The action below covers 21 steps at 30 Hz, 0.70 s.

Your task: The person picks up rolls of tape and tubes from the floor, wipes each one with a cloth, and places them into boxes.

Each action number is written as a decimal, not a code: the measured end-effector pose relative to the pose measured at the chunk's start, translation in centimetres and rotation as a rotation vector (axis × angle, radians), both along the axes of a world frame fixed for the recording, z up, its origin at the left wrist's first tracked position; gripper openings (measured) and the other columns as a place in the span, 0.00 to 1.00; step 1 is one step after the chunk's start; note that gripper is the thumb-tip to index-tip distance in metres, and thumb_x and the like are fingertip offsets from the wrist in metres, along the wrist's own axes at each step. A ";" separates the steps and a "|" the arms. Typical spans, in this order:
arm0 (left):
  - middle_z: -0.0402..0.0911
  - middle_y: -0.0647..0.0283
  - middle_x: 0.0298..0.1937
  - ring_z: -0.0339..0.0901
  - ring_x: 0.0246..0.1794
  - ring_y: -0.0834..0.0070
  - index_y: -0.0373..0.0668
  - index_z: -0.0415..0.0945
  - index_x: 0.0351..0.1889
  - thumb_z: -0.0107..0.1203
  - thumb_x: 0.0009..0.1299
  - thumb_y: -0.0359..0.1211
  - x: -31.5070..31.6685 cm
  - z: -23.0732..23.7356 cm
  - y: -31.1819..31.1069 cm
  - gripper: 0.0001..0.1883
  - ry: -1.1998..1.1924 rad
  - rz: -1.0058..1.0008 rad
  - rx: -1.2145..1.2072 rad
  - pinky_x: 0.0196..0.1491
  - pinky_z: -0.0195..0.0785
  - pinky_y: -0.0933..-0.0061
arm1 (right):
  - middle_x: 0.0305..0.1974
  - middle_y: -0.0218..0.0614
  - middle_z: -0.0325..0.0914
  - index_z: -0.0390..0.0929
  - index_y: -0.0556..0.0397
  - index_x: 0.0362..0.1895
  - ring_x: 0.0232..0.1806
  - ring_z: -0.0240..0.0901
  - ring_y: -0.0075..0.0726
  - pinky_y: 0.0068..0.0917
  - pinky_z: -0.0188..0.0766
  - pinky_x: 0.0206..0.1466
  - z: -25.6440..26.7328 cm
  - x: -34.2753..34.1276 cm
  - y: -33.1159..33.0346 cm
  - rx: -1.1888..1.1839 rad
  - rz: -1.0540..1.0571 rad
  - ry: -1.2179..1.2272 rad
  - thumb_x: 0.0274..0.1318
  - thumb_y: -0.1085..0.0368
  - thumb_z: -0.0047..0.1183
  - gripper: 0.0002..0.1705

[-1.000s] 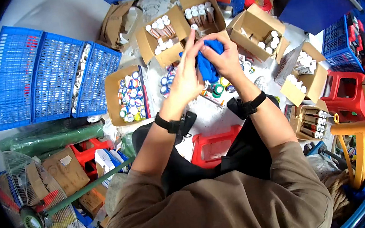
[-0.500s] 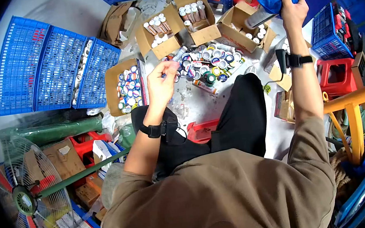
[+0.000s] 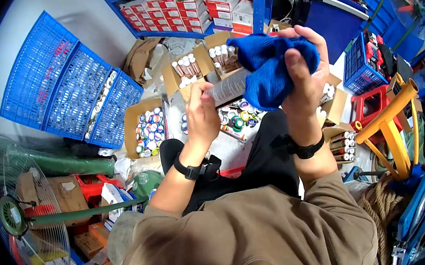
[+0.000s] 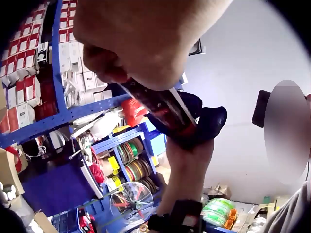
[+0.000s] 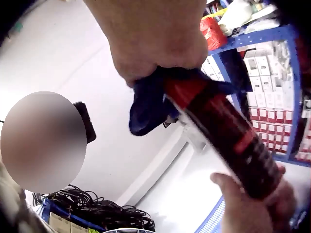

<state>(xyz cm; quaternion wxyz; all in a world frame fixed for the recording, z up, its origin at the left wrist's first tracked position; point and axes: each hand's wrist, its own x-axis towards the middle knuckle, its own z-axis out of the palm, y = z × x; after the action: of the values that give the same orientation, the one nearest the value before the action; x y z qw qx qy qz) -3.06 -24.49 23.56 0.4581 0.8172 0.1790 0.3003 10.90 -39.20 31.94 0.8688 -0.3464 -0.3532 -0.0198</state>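
A cylindrical sealant cartridge [image 3: 229, 87] with a printed label lies at a tilt between both hands, raised over the lap. My left hand [image 3: 202, 117] grips its lower end. My right hand [image 3: 309, 73] holds a blue cloth [image 3: 264, 72] wrapped about the other end, thumb on the near side. In the right wrist view the cartridge [image 5: 231, 138] shows a dark red and black label, and the cloth [image 5: 148, 108] hangs loose beside it. The far tip of the cartridge is hidden under the cloth.
Below lies a pile of loose tubes [image 3: 237, 122] on the floor. Around it stand open cartons, among them a box of tubes [image 3: 187, 68] and a box with colourful round ends [image 3: 149, 131]. Blue crates [image 3: 63, 91] lean left; a yellow frame [image 3: 391, 132] and red stool [image 3: 368, 111] stand right.
My hands were together at the cloth, then my right hand swung out right with cloth and cartridge. Now it is back near the middle, and my left hand has taken the cartridge's lower end.
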 end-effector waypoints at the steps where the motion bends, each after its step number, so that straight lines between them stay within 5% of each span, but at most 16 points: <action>1: 0.77 0.48 0.40 0.77 0.36 0.55 0.33 0.69 0.51 0.32 0.81 0.47 -0.7 0.1 0.8 0.24 0.044 -0.068 -0.016 0.45 0.68 0.61 | 0.47 0.44 0.79 0.65 0.57 0.61 0.48 0.77 0.36 0.31 0.72 0.55 0.3 -0.1 0.1 0.015 0.106 -0.073 0.50 0.65 0.69 0.36; 4: 0.79 0.51 0.33 0.77 0.25 0.63 0.34 0.72 0.49 0.29 0.80 0.55 -2.8 1.3 0.5 0.32 0.295 -0.179 0.005 0.30 0.68 0.64 | 0.46 0.48 0.77 0.53 0.54 0.68 0.48 0.78 0.44 0.40 0.75 0.55 0.7 -0.3 0.9 0.062 0.396 -0.244 0.46 0.62 0.71 0.50; 5: 0.80 0.56 0.27 0.75 0.20 0.70 0.37 0.74 0.47 0.25 0.77 0.62 -3.1 2.1 0.0 0.38 0.355 -0.107 -0.728 0.20 0.62 0.71 | 0.46 0.48 0.76 0.53 0.54 0.68 0.48 0.78 0.45 0.41 0.75 0.55 0.6 -0.9 1.1 0.064 0.428 -0.207 0.45 0.60 0.72 0.51; 6: 0.81 0.58 0.27 0.73 0.15 0.73 0.40 0.74 0.49 0.22 0.76 0.65 -3.7 2.3 0.2 0.40 0.401 -0.232 -0.748 0.14 0.58 0.75 | 0.46 0.49 0.76 0.53 0.53 0.68 0.48 0.78 0.46 0.41 0.75 0.54 0.4 -1.3 1.2 0.065 0.461 -0.169 0.44 0.58 0.73 0.52; 9: 0.81 0.60 0.24 0.68 0.11 0.79 0.44 0.78 0.39 0.23 0.73 0.69 -4.9 2.9 -0.3 0.41 0.412 -0.404 -0.851 0.09 0.49 0.81 | 0.51 0.51 0.75 0.54 0.56 0.68 0.51 0.76 0.45 0.41 0.72 0.58 -0.1 -2.9 1.9 0.036 0.390 -0.044 0.45 0.49 0.71 0.53; 11: 0.83 0.55 0.26 0.68 0.09 0.78 0.42 0.79 0.39 0.23 0.74 0.68 -5.1 4.1 -1.6 0.42 0.332 -0.473 -1.101 0.07 0.47 0.82 | 0.56 0.52 0.73 0.55 0.60 0.68 0.56 0.73 0.43 0.38 0.67 0.63 -0.2 -4.5 2.6 0.050 0.271 0.039 0.53 0.44 0.64 0.50; 12: 0.81 0.55 0.23 0.68 0.09 0.76 0.43 0.75 0.50 0.18 0.76 0.64 -4.7 4.9 -3.2 0.40 0.261 -0.350 -1.184 0.10 0.54 0.79 | 0.56 0.49 0.73 0.54 0.61 0.69 0.56 0.72 0.40 0.37 0.66 0.63 -0.4 -5.3 3.0 0.063 0.199 0.102 0.57 0.47 0.62 0.47; 14: 0.82 0.54 0.27 0.74 0.12 0.74 0.43 0.74 0.52 0.19 0.77 0.63 -4.8 2.0 -1.0 0.39 0.352 -0.575 -1.070 0.11 0.58 0.79 | 0.55 0.45 0.72 0.55 0.59 0.69 0.57 0.71 0.36 0.34 0.66 0.64 -2.5 -6.2 3.7 -0.100 0.030 0.192 0.58 0.53 0.63 0.44; 16: 0.82 0.56 0.26 0.76 0.14 0.72 0.43 0.73 0.49 0.35 0.79 0.52 -3.8 1.9 -3.5 0.24 0.159 -0.310 -0.964 0.14 0.67 0.76 | 0.55 0.42 0.71 0.54 0.57 0.70 0.56 0.70 0.34 0.32 0.66 0.63 -4.5 -7.7 4.0 -0.357 -0.022 0.058 0.56 0.61 0.65 0.44; 18: 0.80 0.60 0.24 0.78 0.17 0.71 0.44 0.72 0.49 0.43 0.78 0.41 -3.0 0.0 -3.0 0.13 0.126 -0.194 -0.841 0.17 0.71 0.74 | 0.56 0.41 0.71 0.53 0.55 0.70 0.55 0.72 0.34 0.33 0.69 0.61 -5.1 -8.5 3.8 -0.453 0.186 0.062 0.50 0.65 0.68 0.47; 20: 0.78 0.63 0.22 0.77 0.16 0.74 0.42 0.75 0.45 0.43 0.78 0.40 -1.9 -2.2 -2.2 0.13 0.116 -0.144 -0.670 0.18 0.69 0.75 | 0.54 0.39 0.74 0.57 0.55 0.67 0.54 0.73 0.32 0.32 0.69 0.60 -4.7 -6.4 3.4 -0.367 0.355 0.207 0.47 0.64 0.71 0.46; 21: 0.80 0.61 0.27 0.79 0.20 0.71 0.42 0.75 0.47 0.40 0.79 0.39 -1.8 -3.0 -2.1 0.15 0.029 -0.108 -0.307 0.23 0.72 0.73 | 0.49 0.36 0.77 0.61 0.54 0.64 0.51 0.74 0.30 0.31 0.71 0.58 -3.3 -5.3 2.8 -0.307 0.333 0.159 0.45 0.63 0.72 0.43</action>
<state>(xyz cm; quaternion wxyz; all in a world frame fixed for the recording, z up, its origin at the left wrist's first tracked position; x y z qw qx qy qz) -4.81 -26.54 20.53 0.5904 0.7504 0.1853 0.2324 5.58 -36.36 28.63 0.8223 -0.4119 -0.3350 0.2050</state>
